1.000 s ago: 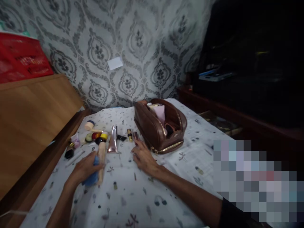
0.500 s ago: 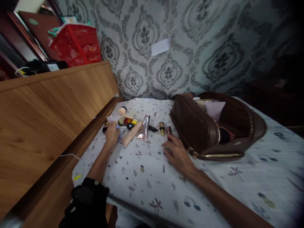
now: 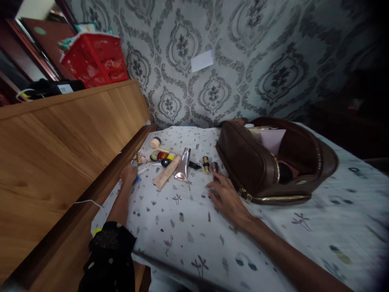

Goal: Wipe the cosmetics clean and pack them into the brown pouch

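Note:
My left hand (image 3: 129, 174) is at the left edge of the patterned sheet, its fingers curled down. A small blue piece (image 3: 136, 179) peeks out beside its palm; what the fingers grip is hidden. Close to it lie a slim white tube (image 3: 143, 171) and a small gold-coloured item (image 3: 139, 157). My right hand (image 3: 225, 196) rests on the sheet with fingers apart, its fingertips at a small dark pink cosmetic tube (image 3: 214, 166). Between the hands lie a gold-and-black lipstick (image 3: 206, 164), a shiny rose-gold tube (image 3: 182, 166) and a beige tube (image 3: 166, 173).
An open brown cosmetic bag (image 3: 243, 158) stands right of my right hand. Several small round containers, among them a red one (image 3: 161, 155), lie behind the beige tube. A wooden panel (image 3: 75, 134) borders the left side, with a red basket (image 3: 97, 59) on top.
My left hand has moved left and toward me, and the blue piece has shifted with it. The white tube and gold-coloured item show more fully. My right hand stays in place.

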### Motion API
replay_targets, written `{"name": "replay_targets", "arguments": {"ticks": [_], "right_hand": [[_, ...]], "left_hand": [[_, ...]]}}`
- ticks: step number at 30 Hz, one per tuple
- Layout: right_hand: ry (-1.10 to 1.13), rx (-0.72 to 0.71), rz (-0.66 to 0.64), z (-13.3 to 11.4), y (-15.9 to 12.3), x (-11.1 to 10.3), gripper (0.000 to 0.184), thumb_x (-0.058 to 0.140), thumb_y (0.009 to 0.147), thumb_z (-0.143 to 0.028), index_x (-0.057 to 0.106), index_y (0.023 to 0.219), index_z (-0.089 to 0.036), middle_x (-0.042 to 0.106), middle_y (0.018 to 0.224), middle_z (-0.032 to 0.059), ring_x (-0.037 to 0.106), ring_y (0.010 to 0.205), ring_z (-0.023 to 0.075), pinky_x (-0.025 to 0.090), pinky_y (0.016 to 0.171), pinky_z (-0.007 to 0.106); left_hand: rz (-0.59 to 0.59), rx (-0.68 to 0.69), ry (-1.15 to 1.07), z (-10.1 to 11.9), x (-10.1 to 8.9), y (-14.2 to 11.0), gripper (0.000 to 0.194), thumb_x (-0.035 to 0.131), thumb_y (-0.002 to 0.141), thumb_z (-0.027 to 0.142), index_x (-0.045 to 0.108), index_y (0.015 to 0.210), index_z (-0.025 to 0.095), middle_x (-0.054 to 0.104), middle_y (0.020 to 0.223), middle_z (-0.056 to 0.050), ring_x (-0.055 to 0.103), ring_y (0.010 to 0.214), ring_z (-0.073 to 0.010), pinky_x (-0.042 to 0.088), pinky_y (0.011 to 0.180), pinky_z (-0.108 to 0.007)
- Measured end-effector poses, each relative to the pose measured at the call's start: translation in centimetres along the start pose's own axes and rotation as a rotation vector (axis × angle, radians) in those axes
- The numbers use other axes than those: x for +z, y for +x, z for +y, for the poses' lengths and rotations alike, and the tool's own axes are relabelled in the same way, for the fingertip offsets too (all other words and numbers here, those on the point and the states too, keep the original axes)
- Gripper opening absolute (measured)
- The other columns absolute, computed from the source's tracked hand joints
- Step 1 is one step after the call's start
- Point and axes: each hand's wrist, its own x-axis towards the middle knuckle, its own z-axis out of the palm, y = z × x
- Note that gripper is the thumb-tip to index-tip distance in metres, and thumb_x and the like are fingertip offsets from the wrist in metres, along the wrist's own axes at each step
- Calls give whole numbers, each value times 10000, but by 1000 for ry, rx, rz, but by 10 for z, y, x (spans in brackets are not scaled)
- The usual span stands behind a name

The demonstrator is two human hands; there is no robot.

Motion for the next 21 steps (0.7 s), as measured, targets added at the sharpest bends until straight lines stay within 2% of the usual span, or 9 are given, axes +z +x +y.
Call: {"name": "replay_targets", "arguments": {"ticks": [3,7,12,17,21], "right_hand": [[-15,-9,-3,1,0,0,235,498,851,-177,696,977,-169,497,1388,167,465,1305,340,439,1053,531],[-28,-19,15,0,0,1,229,492,854,-174,696,958,-164,511,1368,178,475,1293,345,456,1036,542],[-21,-28,13,0,1,0,219,494,854,-177,692,949,-169,513,1369,167,459,1307,347,461,1031,545],[-31,-46,31,1,0,0,223,498,859,-184,698,953,-163,520,1352,175,475,1287,354,460,1030,552],[-28,-51,20,2,0,1,227,504,862,-195,703,969,-168,530,1334,175,484,1271,353,459,1028,556]], "left_hand": [[-9,88,-81,-14,1,-2,311,574,837,326,639,1083,145,671,1172,-196,615,1114,-353,461,874,-422],[-36,241,-254,-28,2,-6,347,598,787,300,652,1111,189,688,1153,-90,611,1078,-254,450,921,-343],[-57,357,-497,-29,5,-13,394,637,728,388,683,1065,188,704,1043,-46,623,942,-212,480,844,-300],[-24,308,-635,-26,5,-19,569,516,777,655,673,987,151,685,823,-56,624,736,-183,484,683,-284],[-64,258,-525,-24,4,-17,585,417,805,704,653,842,171,599,666,-21,563,640,-168,430,598,-269]]}}
